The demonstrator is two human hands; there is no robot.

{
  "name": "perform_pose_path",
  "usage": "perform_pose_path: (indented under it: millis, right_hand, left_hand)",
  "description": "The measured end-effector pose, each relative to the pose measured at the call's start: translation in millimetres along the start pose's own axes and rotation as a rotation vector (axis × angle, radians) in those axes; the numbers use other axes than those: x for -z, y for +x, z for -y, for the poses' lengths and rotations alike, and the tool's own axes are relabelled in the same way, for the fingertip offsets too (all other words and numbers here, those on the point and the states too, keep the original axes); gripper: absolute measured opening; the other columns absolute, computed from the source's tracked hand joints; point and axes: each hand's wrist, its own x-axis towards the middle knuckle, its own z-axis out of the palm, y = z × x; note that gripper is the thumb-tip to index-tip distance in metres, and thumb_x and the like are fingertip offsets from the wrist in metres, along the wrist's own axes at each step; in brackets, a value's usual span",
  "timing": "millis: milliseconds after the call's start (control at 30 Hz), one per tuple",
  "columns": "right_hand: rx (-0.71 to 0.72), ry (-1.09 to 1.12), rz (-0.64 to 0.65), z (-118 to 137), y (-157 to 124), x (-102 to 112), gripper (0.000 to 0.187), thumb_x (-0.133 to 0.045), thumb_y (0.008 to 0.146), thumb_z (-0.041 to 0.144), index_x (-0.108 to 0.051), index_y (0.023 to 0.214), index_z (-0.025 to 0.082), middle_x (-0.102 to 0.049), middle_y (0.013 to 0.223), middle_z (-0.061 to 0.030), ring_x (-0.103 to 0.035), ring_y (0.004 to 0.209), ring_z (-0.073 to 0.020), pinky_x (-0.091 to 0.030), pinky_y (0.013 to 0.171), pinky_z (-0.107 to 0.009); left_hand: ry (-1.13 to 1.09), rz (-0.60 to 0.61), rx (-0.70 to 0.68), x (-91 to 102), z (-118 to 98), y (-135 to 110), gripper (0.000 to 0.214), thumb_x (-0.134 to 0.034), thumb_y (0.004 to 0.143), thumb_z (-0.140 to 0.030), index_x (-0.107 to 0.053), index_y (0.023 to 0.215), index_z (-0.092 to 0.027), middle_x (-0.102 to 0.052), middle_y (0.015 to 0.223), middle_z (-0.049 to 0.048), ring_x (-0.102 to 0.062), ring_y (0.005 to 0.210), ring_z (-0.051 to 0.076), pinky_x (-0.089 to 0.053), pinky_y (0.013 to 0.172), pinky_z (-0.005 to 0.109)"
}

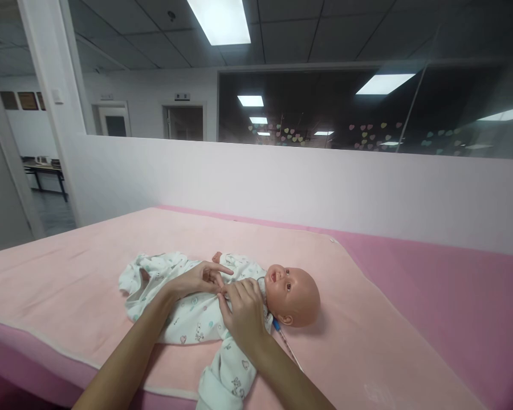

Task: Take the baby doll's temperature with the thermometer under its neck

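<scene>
Looking down at a doll (294,296) lying on its back on a pale pink blanket (89,273), head to the right, dressed in a white printed onesie (192,319). Both hands meet at its chest just below the chin, and that's the hard bit to read. The right hand (243,313) has its fingers curled tight onto the onesie's front, but its back faces the camera and hides what's actually between the fingertips. The left hand (199,279) lies on the chest with the index finger sticking out and the other fingers bent down to the cloth; I can't tell whether it's really pinching anything. The doll's legs are lost in bunched fabric at the left end, one tiny hand (217,257) pokes out on the far side, and the near sleeve (222,376) runs down to the bottom edge of the view. A blue-tipped thing (276,326) peeks out from under the neck with a thin line trailing from it; too small to say what it is. The blanket sits on a darker pink mat (431,296), which is right up against a low white wall (282,176). Above that is a dark window (410,114) with little heart stickers (367,128), mostly just reflecting ceiling lights. Off to the left an opening shows a desk (47,171) in another room, well away from everything.
</scene>
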Motion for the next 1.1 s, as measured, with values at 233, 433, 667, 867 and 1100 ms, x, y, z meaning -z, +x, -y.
perform_pose_path:
  millis: [233, 433, 667, 867, 1100]
  right_hand:
    - [-0.009, -0.005, -0.022, -2, -1, -2, 0.009, -0.049, 0.085, 0.022, -0.055, 0.078, 0.020, -0.058, 0.074, -0.0018, -0.050, 0.071, -0.0163, -0.034, 0.074, -0.032]
    - [-0.031, 0.064, -0.056, -3, 0, 0, 0.015, -0.048, 0.086, 0.020, -0.053, 0.071, 0.020, -0.057, 0.074, -0.0019, -0.048, 0.073, -0.0166, -0.035, 0.072, -0.032]
    - [0.046, 0.110, -0.118, -3, -4, 2, 0.017, -0.047, 0.088, 0.023, -0.053, 0.073, 0.020, -0.056, 0.070, -0.0008, -0.048, 0.072, -0.0154, -0.037, 0.077, -0.033]
    - [0.038, 0.087, -0.097, -4, -8, -2, 0.018, -0.047, 0.088, 0.024, -0.054, 0.072, 0.021, -0.057, 0.067, -0.0004, -0.049, 0.069, -0.0149, -0.038, 0.077, -0.033]
    - [0.045, 0.040, -0.050, -5, -8, 0, 0.019, -0.046, 0.089, 0.025, -0.055, 0.072, 0.021, -0.056, 0.066, 0.0000, -0.050, 0.069, -0.0147, -0.037, 0.077, -0.033]
  left_hand:
    - [-0.067, 0.045, 0.035, 4.8, 3, -8, 0.050, -0.077, 0.062, -0.017, -0.063, 0.111, -0.016, -0.070, 0.070, 0.0039, -0.063, 0.068, 0.015, -0.047, 0.065, 0.023]
    - [-0.039, -0.150, -0.030, -6.5, 1, -12, 0.046, -0.075, 0.066, -0.024, -0.062, 0.110, -0.016, -0.067, 0.070, 0.0034, -0.058, 0.065, 0.013, -0.044, 0.062, 0.022]
    - [0.429, -0.294, 0.053, -16.4, -5, -37, 0.028, -0.058, 0.079, -0.042, -0.071, 0.091, -0.020, -0.068, 0.094, 0.0074, -0.060, 0.090, 0.023, -0.047, 0.081, 0.032]
    - [0.765, -0.397, -0.073, -18.0, 12, -70, 0.029, -0.055, 0.078, -0.045, -0.071, 0.096, -0.029, -0.064, 0.111, 0.0052, -0.058, 0.100, 0.025, -0.046, 0.087, 0.031]
    - [1.104, -0.410, -0.135, -5.3, 22, -80, 0.030, -0.041, 0.086, -0.042, -0.069, 0.092, -0.034, -0.069, 0.093, -0.0003, -0.062, 0.080, 0.019, -0.047, 0.073, 0.029]
